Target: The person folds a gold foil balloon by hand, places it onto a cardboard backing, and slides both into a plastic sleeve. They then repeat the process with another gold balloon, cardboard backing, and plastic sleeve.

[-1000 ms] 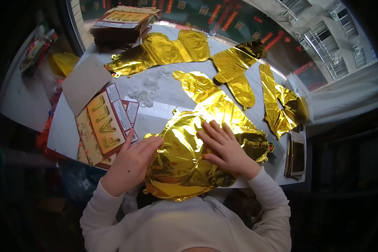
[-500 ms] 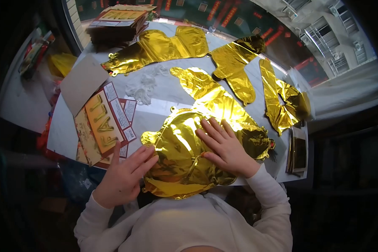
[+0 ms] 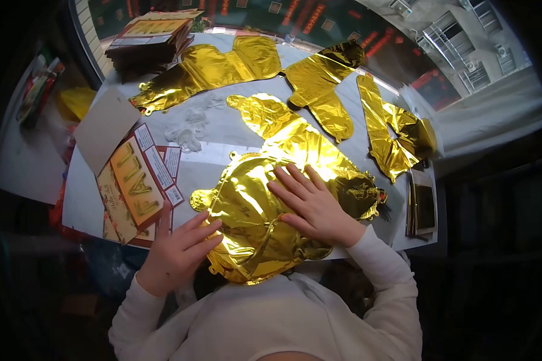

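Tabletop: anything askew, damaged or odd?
No clear damage. The gold foil piece under the right hand seems to overhang the table's near edge; the white strings lie in a loose tangle. Both could be normal.

Two hands (image 3: 312, 207) lower middle, three gold balloons (image 3: 223, 65) along the top and right, center bunch's too overlapped to count.
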A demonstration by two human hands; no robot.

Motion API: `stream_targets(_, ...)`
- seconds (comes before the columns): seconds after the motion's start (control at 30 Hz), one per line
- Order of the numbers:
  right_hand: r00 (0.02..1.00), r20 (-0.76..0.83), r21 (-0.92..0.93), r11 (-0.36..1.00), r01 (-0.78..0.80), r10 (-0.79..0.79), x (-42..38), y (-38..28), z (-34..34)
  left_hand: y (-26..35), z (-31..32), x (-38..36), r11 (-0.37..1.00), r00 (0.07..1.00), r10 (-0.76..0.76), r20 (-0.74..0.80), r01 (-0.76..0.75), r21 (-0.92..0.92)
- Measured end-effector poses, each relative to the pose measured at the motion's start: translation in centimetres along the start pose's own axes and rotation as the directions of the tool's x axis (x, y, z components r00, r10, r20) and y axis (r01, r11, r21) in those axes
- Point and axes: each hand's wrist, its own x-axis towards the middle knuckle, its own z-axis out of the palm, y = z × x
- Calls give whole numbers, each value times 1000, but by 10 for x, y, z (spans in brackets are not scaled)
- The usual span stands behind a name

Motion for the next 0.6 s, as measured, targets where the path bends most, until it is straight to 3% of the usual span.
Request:
stream_targets(0.1,1000,-9,-2,1000,2,-2,0,0,1,-9,-4,16,997,996,62,-68,-64,-38)
stream_targets(0.2,1000,-18,6,1000,5,-5,-1,2,2,-8,-10,41,989,988,-5,-156,-18,-144)
stream_targets(0.3,999,-29,23,1000,15,-15,-1,2,1,-2,-16,74,975,978,-133,-158,100,-200)
stream_targets(0.37,999,-38,34,999,23,-22,-1,3,2,-1,-3,97,896,874,-337,-350,184,-404)
stream_targets(0.43,1000,-2,-29,999,17,-17,-2,6,7,-4,5,111,916,856,-337,-391,203,-346)
stream_targets(0.5,1000,-8,-17,1000,24,-24,-2,6,6,-7,11,117,949,883,-297,-365,314,-12)
stream_targets(0.53,1000,-10,-6,1000,28,-28,-2,6,5,-11,19,118,951,882,-238,-406,297,87)
stream_targets(0.6,999,-28,2,1000,29,-29,-3,6,6,-6,21,118,949,857,-194,-477,287,129)
